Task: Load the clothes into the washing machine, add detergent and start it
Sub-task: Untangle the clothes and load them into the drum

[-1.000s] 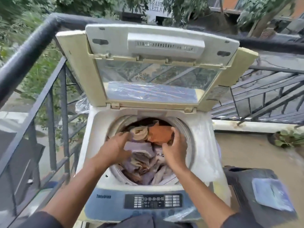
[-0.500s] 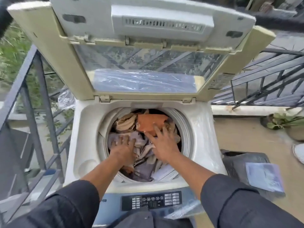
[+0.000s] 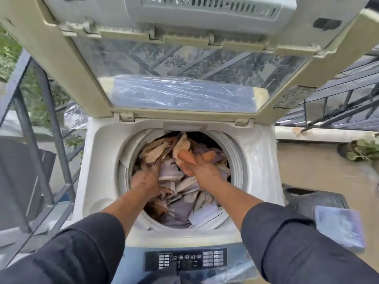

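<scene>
Right hand (image 3: 202, 171) grip: fingers curled into the orange garment (image 3: 185, 156) on top of the clothes (image 3: 180, 187). Left hand (image 3: 146, 178) pressed flat into the pile, fingers buried, grip state unclear. Clothes fill the washing machine (image 3: 256, 160) drum, lid (image 3: 184, 64) up; control panel (image 3: 185, 259) nearest the person.

Soft cloth clothes (image 3: 174, 175), plastic drum rim (image 3: 235, 160)

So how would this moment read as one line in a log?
step: loading | lid: open | left hand: pressing clothes in drum | right hand: on orange cloth | detergent: not seen
</scene>
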The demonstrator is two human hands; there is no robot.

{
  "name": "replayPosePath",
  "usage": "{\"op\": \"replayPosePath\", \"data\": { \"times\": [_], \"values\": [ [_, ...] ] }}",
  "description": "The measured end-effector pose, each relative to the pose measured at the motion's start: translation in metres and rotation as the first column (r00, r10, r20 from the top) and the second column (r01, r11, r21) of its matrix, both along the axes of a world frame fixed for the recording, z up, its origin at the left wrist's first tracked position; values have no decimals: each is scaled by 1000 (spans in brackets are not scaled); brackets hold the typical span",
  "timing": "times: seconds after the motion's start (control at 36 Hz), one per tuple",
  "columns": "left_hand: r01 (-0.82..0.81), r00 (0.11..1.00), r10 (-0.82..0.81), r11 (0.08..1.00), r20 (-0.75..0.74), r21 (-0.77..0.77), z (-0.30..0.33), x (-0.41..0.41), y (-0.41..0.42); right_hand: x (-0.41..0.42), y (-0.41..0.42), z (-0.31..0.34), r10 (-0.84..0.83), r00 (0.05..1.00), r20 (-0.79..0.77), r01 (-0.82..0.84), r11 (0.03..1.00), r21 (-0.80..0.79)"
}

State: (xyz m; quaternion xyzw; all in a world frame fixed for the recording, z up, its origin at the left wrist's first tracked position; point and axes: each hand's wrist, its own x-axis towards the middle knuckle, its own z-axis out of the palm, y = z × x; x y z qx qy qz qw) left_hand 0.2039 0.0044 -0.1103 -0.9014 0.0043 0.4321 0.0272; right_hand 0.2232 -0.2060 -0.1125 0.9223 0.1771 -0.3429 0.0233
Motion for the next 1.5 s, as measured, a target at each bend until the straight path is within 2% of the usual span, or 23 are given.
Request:
{"op": "replayPosePath", "data": {
  "times": [0.14,0.22,0.25,0.33,0.42,0.53,0.64,0.75,0.86,0.94,1.06,1.19,1.33,1.44,1.5],
  "values": [
    [153,983,-142,984,-113,88,15,-9,-10,-39,-14,-27,-51,988,-147,15,973,-231],
    [297,932,-270,952,-240,81,24,-21,-24,-65,-16,-42,-70,962,-262,-28,935,-353],
    [318,916,-289,946,-280,65,25,-25,-29,-73,-16,-52,-87,950,-300,-31,930,-367],
    [298,893,-264,954,-365,38,22,-32,-37,-83,-14,-66,-238,907,-346,122,938,-326],
    [230,917,-207,973,-340,29,17,-34,-34,-82,-16,-50,-338,875,-347,227,919,-323],
    [179,968,-169,983,-187,37,25,-29,-28,-67,-14,-6,-285,924,-254,203,931,-304],
    [56,998,-56,998,-18,-19,45,-23,-23,-61,-14,36,-273,948,-164,251,957,-143],
    [-38,991,53,992,125,-124,46,-18,-13,-56,-12,76,-348,936,-45,349,937,-4],
    [-58,987,88,975,133,-213,87,-17,-28,-59,-12,94,-441,897,31,434,891,130],
    [-94,983,147,917,110,-387,114,-18,-45,-65,-17,107,-540,840,55,513,823,244],
    [-23,960,174,832,221,-555,124,-20,-59,-76,-33,131,-607,790,83,543,757,364],
    [42,939,221,687,264,-725,161,-22,-97,-87,-61,158,-703,700,129,570,658,492],
    [116,913,237,628,332,-769,175,-21,-136,-101,-96,178,-789,595,154,560,544,624],
    [169,908,228,569,352,-805,181,-17,-169,-108,-133,182,-879,465,107,571,390,722],
    [182,913,213,548,347,-817,186,-16,-189,-109,-157,182,-904,413,111,555,346,757]
  ]
}}
